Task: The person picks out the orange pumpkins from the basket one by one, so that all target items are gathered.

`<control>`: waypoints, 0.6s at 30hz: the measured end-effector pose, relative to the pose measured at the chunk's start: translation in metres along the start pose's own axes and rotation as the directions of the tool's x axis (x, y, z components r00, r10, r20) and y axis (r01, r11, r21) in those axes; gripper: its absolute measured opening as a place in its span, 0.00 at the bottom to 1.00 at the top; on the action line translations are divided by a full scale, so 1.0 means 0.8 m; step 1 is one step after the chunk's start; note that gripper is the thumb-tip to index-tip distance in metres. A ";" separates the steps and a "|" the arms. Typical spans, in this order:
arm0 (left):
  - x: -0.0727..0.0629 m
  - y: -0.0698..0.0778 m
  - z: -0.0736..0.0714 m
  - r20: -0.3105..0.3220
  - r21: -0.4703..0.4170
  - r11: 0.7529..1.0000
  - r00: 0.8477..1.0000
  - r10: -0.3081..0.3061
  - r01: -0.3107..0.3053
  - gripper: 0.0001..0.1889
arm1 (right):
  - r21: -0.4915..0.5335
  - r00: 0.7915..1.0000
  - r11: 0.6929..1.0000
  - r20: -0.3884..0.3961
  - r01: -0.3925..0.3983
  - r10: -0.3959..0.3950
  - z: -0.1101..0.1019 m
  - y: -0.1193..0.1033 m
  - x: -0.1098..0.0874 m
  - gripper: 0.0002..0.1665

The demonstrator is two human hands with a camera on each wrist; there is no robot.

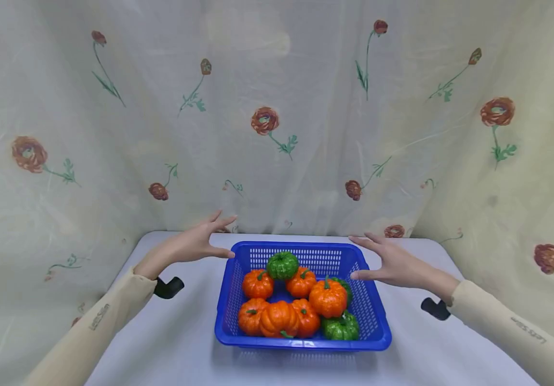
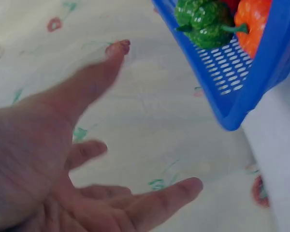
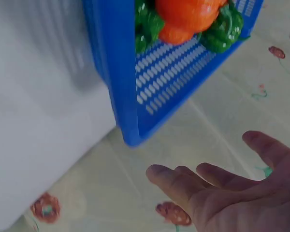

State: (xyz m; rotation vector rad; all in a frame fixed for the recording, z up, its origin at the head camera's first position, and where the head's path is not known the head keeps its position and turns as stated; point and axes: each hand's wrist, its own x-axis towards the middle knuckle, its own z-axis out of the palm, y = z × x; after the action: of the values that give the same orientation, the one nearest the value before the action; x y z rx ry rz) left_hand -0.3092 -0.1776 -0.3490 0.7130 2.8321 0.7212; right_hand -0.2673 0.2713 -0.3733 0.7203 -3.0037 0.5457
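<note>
A blue plastic basket (image 1: 303, 343) with slotted walls sits on the table, holding several small orange pumpkins (image 1: 279, 319) and a few green ones (image 1: 283, 266). At its back left corner hovers my left hand (image 1: 192, 244), fingers spread and holding nothing; its thumb overlaps the rim in the head view. My right hand (image 1: 392, 262) is held out by the back right side, fingers extended, also without anything in it. In the left wrist view the left hand (image 2: 77, 159) is apart from the basket corner (image 2: 230, 118). The right wrist view shows the right hand (image 3: 232, 193) below a basket corner (image 3: 132, 135).
The white table (image 1: 161, 343) extends on both sides of the basket and in front of it. A cream curtain (image 1: 219, 161) with printed flowers hangs behind the table and along both sides. Black wrist devices (image 1: 169, 288) sit under both forearms.
</note>
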 end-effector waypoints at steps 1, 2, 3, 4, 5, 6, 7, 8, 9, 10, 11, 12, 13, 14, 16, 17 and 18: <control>-0.001 -0.006 0.003 -0.021 -0.027 1.000 1.000 -0.012 0.012 0.48 | 0.016 1.000 1.000 0.002 0.006 -0.006 0.004 -0.001 0.001 0.52; -0.001 -0.012 0.007 -0.041 -0.055 0.998 0.999 -0.025 0.023 0.47 | 0.034 1.000 0.999 0.008 0.009 -0.009 0.008 -0.002 0.001 0.51; -0.002 -0.018 0.010 -0.053 -0.095 0.995 0.998 -0.037 0.032 0.46 | 0.050 1.000 0.999 0.014 0.015 -0.016 0.012 -0.002 0.002 0.51; -0.003 -0.024 0.014 -0.059 -0.138 0.989 0.997 -0.057 0.048 0.45 | 0.071 1.000 0.997 0.022 0.017 -0.018 0.016 -0.003 0.003 0.51; -0.004 -0.029 0.019 -0.060 -0.184 0.980 0.995 -0.081 0.069 0.45 | 0.088 0.999 0.996 0.033 0.015 -0.018 0.020 -0.004 0.003 0.51; -0.005 -0.035 0.024 -0.057 -0.235 0.967 0.992 -0.115 0.099 0.44 | 0.105 0.999 0.994 0.045 0.010 -0.015 0.024 -0.004 0.003 0.50; -0.007 -0.040 0.030 -0.050 -0.285 0.949 0.987 -0.156 0.136 0.44 | 0.125 0.998 0.992 0.055 0.010 -0.017 0.028 -0.005 0.004 0.50; -0.008 -0.045 0.035 -0.037 -0.335 0.926 0.979 -0.200 0.176 0.43 | 0.148 0.998 0.989 0.068 0.005 -0.015 0.032 -0.005 0.004 0.50; -0.009 -0.049 0.041 -0.020 -0.386 0.897 0.970 -0.244 0.218 0.42 | 0.170 0.997 0.985 0.081 -0.002 -0.012 0.036 -0.006 0.005 0.50; -0.010 -0.053 0.046 -0.006 -0.421 0.871 0.960 -0.282 0.253 0.42 | 0.198 0.996 0.980 0.094 -0.015 -0.003 0.039 -0.007 0.006 0.49; -0.010 -0.057 0.052 0.011 -0.453 0.847 0.951 -0.309 0.280 0.41 | 0.221 0.994 0.975 0.106 -0.028 0.005 0.042 -0.007 0.006 0.49; -0.010 -0.061 0.058 0.030 -0.483 0.822 0.944 -0.329 0.302 0.39 | 0.247 0.993 0.968 0.121 -0.043 0.013 0.045 -0.008 0.007 0.49; -0.011 -0.065 0.063 0.048 -0.511 0.799 0.938 -0.342 0.317 0.39 | 0.278 0.991 0.959 0.137 -0.054 0.016 0.048 -0.009 0.008 0.49; -0.012 -0.069 0.069 0.067 -0.540 0.775 0.935 -0.347 0.327 0.38 | 0.302 0.988 0.951 0.151 -0.067 0.021 0.051 -0.010 0.008 0.49; -0.013 -0.077 0.081 0.105 -0.604 0.723 0.933 -0.345 0.335 0.37 | 0.345 0.984 0.934 0.173 -0.094 0.035 0.057 -0.012 0.010 0.49; -0.014 -0.081 0.086 0.127 -0.644 0.686 0.932 -0.341 0.339 0.36 | 0.366 0.982 0.925 0.183 -0.105 0.039 0.060 -0.013 0.011 0.48; -0.015 -0.085 0.092 0.143 -0.679 0.650 0.930 -0.338 0.341 0.35 | 0.386 0.981 0.915 0.192 -0.115 0.043 0.062 -0.013 0.011 0.48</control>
State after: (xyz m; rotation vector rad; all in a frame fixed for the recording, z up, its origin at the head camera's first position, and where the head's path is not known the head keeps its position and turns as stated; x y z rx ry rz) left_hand -0.3095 -0.2051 -0.4462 0.0409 2.2635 1.5576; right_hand -0.2671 0.2419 -0.4157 0.6940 -3.1306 1.1797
